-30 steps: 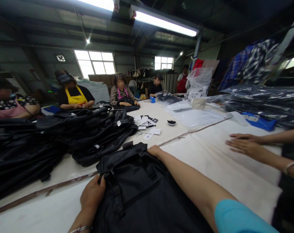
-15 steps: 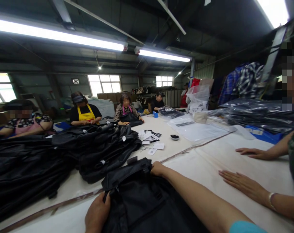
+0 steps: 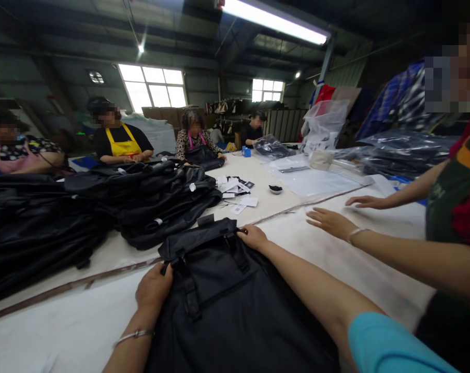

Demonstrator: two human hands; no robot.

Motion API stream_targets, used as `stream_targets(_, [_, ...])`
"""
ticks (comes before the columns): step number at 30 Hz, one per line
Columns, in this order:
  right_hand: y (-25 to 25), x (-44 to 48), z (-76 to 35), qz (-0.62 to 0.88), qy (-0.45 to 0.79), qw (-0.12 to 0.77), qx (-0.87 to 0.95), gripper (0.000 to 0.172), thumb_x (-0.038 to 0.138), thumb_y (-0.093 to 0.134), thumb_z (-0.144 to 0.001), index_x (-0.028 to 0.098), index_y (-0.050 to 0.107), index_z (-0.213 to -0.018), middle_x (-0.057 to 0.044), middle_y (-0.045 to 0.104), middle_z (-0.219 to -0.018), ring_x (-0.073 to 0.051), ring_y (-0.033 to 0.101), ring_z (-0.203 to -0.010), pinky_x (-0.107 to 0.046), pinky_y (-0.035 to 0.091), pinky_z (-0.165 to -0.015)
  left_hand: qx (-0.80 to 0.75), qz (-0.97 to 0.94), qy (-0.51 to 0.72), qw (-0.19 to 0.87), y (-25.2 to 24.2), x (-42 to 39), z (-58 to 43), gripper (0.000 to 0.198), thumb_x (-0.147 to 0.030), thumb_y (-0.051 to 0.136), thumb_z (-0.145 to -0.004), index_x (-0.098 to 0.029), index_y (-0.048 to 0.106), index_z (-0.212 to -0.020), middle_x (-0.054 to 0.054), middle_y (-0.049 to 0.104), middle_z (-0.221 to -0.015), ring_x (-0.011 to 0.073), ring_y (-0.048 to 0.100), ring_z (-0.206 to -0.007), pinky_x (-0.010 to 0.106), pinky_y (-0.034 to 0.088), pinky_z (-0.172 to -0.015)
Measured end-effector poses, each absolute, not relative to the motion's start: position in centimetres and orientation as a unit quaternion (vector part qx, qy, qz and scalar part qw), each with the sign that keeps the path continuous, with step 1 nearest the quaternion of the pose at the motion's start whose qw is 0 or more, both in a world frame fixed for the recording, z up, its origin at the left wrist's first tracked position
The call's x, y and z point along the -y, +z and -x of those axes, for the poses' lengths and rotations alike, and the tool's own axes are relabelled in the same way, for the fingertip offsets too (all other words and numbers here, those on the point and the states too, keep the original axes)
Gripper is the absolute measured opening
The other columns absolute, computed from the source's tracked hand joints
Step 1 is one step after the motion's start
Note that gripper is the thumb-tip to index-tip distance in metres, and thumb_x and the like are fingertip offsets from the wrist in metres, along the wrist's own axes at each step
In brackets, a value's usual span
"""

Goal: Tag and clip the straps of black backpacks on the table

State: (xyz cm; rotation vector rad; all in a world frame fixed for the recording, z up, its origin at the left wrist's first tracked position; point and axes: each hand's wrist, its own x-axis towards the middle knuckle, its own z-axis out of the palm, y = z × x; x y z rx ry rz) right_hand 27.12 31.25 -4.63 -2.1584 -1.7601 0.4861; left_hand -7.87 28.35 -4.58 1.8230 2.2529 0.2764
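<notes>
Since half a second ago, the co-worker [image 3: 456,191] on your right has leaned further in, and that person's nearer hand [image 3: 331,223], which lay flat on the white desk [image 3: 75,321], is now nearer your right forearm. Your own grip is unchanged: your left hand [image 3: 154,286] grasps the upper left corner of the black bag [image 3: 235,311], and your right hand [image 3: 254,238] grasps its upper right corner. The bag lies in front of you on the near part of the desk, its top edge pointing away and its bottom out of view. You have its top folded into a flap, with two straps running down from it and a straight seam or zip line crossing the front. Its fabric looks smooth, with a faint sheen and soft creases. Beyond your left hand slumps a heap of black goods [image 3: 149,202], limp and folded; past the bag are stiff rectangular paper tags [image 3: 235,189], a small round dish [image 3: 275,190] and a clear, wrinkled plastic sheet [image 3: 316,178].
</notes>
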Motion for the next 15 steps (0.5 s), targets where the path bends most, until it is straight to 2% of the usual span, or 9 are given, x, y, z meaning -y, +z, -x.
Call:
stream_targets(3, [-4.2, -32.1, -26.8, 0.735, 0.164, 0.165, 0.637, 0.042, 0.050, 0.055, -0.084, 0.022, 0.063, -0.115, -0.009, 0.064, -0.119, -0.022, 0.058, -0.108, -0.027, 0.041, -0.086, -0.769, -0.620, 0.098, 0.122, -4.7, -28.3, 8.0, 0.046, -0.055, 0.033, -0.087, -0.025, 0.064, -0.103, 0.011, 0.069, -0.105, 0.0323, 0.064, -0.098, 0.039, 0.047, -0.077])
stream_targets(5, [-4.1, -32.8, -26.2, 0.733, 0.161, 0.163, 0.640, 0.036, 0.045, 0.059, -0.083, 0.022, 0.066, -0.110, -0.009, 0.066, -0.114, -0.024, 0.059, -0.106, -0.029, 0.042, -0.085, -0.766, -0.624, 0.101, 0.122, -4.8, -28.3, 8.1, 0.046, -0.055, 0.032, -0.087, -0.024, 0.064, -0.099, 0.011, 0.069, -0.103, 0.0317, 0.064, -0.097, 0.038, 0.047, -0.076])
stream_targets(7, [-4.2, -33.5, -25.5, 0.743, 0.158, 0.160, 0.630, 0.029, 0.039, 0.053, -0.087, 0.019, 0.070, -0.100, -0.012, 0.068, -0.108, -0.026, 0.061, -0.104, -0.031, 0.043, -0.084, -0.758, -0.633, 0.108, 0.114, -4.9, -28.2, 8.1, 0.044, -0.052, 0.031, -0.089, -0.023, 0.064, -0.096, 0.011, 0.070, -0.101, 0.0304, 0.065, -0.096, 0.037, 0.047, -0.077])
stream_targets(11, [-5.2, -34.2, -24.9, 0.774, 0.156, 0.152, 0.594, 0.041, 0.034, 0.036, -0.093, 0.013, 0.071, -0.093, -0.019, 0.069, -0.104, -0.029, 0.064, -0.099, -0.036, 0.046, -0.081, -0.741, -0.654, 0.116, 0.098, -4.8, -28.4, 8.2, 0.043, -0.044, 0.028, -0.091, -0.021, 0.064, -0.096, 0.011, 0.070, -0.102, 0.0281, 0.065, -0.098, 0.036, 0.047, -0.080])
stream_targets(15, [-6.2, -34.3, -25.2, 0.784, 0.150, 0.136, 0.587, 0.039, 0.038, 0.038, -0.091, 0.016, 0.069, -0.099, -0.018, 0.069, -0.105, -0.029, 0.064, -0.098, -0.037, 0.047, -0.079, -0.738, -0.657, 0.088, 0.123, -3.9, -28.9, 8.5, 0.041, -0.047, 0.034, -0.089, -0.022, 0.067, -0.092, 0.011, 0.071, -0.098, 0.0281, 0.066, -0.092, 0.035, 0.048, -0.074])
